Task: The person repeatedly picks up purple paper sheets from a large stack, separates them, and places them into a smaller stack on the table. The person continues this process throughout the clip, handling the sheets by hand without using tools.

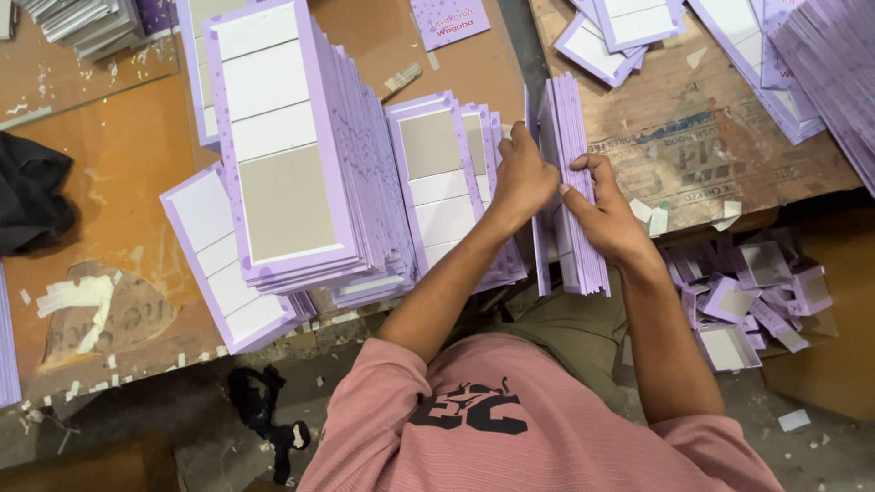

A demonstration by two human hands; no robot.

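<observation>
A bundle of lilac card covers (576,137) stands on edge at the table's front edge. My left hand (521,178) grips its left face from above, fingers curled over the top. My right hand (602,208) presses flat on the bundle's right side, fingers spread along the cards. To the left of my left hand lies a fanned row of the same covers (437,173), showing grey and white panels with lilac borders.
A tall stack of lilac-edged covers (283,146) fills the table's left half, with more flat ones (219,264) under it. More covers lie at the back right (620,27). Lilac offcuts are piled in a box (747,292) at lower right. A black cloth (32,191) sits far left.
</observation>
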